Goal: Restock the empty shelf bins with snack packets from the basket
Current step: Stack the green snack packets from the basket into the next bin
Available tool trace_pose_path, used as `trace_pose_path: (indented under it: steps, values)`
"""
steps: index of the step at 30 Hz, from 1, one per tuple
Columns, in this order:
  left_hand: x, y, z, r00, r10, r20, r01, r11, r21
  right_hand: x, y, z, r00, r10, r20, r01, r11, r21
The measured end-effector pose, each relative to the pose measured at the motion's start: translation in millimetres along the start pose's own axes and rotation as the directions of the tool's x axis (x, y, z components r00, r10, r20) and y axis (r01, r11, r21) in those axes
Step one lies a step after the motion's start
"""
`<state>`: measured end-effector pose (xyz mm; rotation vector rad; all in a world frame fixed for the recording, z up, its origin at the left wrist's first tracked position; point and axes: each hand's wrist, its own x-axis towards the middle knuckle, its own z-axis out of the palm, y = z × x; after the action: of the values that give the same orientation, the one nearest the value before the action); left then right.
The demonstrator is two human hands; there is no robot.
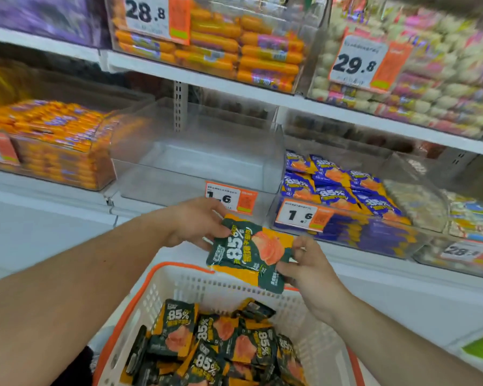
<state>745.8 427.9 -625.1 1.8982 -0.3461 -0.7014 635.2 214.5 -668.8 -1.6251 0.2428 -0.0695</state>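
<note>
From the head view the job looks barely begun: the clear bin (198,160) on the middle shelf holds nothing, the basket (179,285) below is heaped with packets (215,346), and one small stack of packets (248,253) is held above the basket's far rim, short of the bin, the left hand (191,221) pinching its left edge and the right hand (304,263) pinching its right edge with curled fingers. The dark green and orange packets read "85%", as do the blue packets (338,188) in the bin to the right; the tags (230,197) on both bins read "1.6", and upper tags read "28.8" and "29.8".
</note>
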Motion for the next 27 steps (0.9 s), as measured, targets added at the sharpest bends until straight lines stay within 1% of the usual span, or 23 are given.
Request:
trace_pose_path:
  steps: [2,3,5,7,10,12,13,14,15,16,17,18,19,21,22,24,25,27]
  values:
    - [-3.6,7.7,-3.6,0.996,0.076,-0.046,-0.081,0.989,-0.126,-1.2,-14.4,4.3,0.993,-0.108,-0.041,0.106,0.993,-0.052]
    - [-4.5,10.9,-7.0,0.992,0.104,-0.064,-0.113,0.982,-0.151,1.0,-22.1,6.0,0.986,-0.165,-0.026,0.162,0.983,-0.089]
    - [-7.1,16.2,-14.5,0.983,0.149,-0.11,-0.165,0.975,-0.147,7.7,-40.5,9.4,0.975,-0.221,0.01,0.221,0.967,-0.124]
    - [-9.3,21.5,-21.5,0.97,0.183,-0.162,-0.203,0.972,-0.121,16.7,-58.1,12.6,0.974,-0.222,0.054,0.227,0.964,-0.141]
    - [-9.0,30.7,-33.2,0.94,0.224,-0.259,-0.245,0.968,-0.051,28.2,-82.8,26.8,0.97,-0.173,0.171,0.197,0.971,-0.137]
    - [-6.3,37.4,-47.3,0.895,0.254,-0.366,-0.275,0.962,-0.004,37.3,-98.3,43.1,0.969,-0.136,0.207,0.165,0.978,-0.13]
    - [-3.8,39.5,-57.1,0.848,0.274,-0.453,-0.293,0.956,0.031,45.3,-106.3,51.6,0.974,-0.132,0.183,0.154,0.981,-0.113]
    - [-0.4,39.0,-70.4,0.77,0.307,-0.56,-0.298,0.948,0.11,54.5,-114.6,59.7,0.981,-0.14,0.135,0.152,0.984,-0.089]
    - [2.2,37.1,-85.0,0.655,0.368,-0.661,-0.268,0.93,0.252,66.8,-122.9,67.4,0.985,-0.156,0.071,0.161,0.985,-0.063]
    - [4.0,33.6,-100.2,0.517,0.467,-0.718,-0.208,0.882,0.424,80.3,-130.7,74.6,0.984,-0.179,0.007,0.18,0.982,-0.061]
    - [6.5,27.1,-114.9,0.402,0.571,-0.716,-0.123,0.808,0.575,94.4,-137.4,82.5,0.979,-0.2,-0.043,0.196,0.977,-0.082]
    - [10.3,17.5,-127.8,0.338,0.634,-0.695,-0.023,0.744,0.668,110.3,-141.6,90.9,0.975,-0.214,-0.068,0.205,0.972,-0.112]
    - [13.1,8.0,-137.2,0.339,0.634,-0.695,0.072,0.719,0.691,126.1,-143.8,100.9,0.976,-0.203,-0.072,0.192,0.972,-0.137]
    - [17.0,-8.3,-143.5,0.44,0.523,-0.73,0.202,0.734,0.648,157.4,-139.7,122.0,0.993,-0.117,-0.024,0.111,0.979,-0.171]
    - [18.1,-15.0,-143.8,0.48,0.483,-0.732,0.236,0.733,0.638,173.8,-133.9,132.6,0.998,-0.06,0.01,0.06,0.977,-0.205]
    - [20.9,-25.6,-146.1,0.513,0.458,-0.726,0.261,0.723,0.64,204.6,-118.9,152.7,0.998,0.044,0.05,-0.027,0.952,-0.304]
    - [21.7,-27.8,-148.3,0.519,0.451,-0.726,0.257,0.727,0.636,219.3,-110.9,161.3,0.995,0.069,0.066,-0.042,0.936,-0.35]
    - [21.2,-28.1,-152.8,0.516,0.448,-0.73,0.232,0.747,0.623,244.1,-100.3,174.2,0.992,0.078,0.1,-0.027,0.899,-0.437]
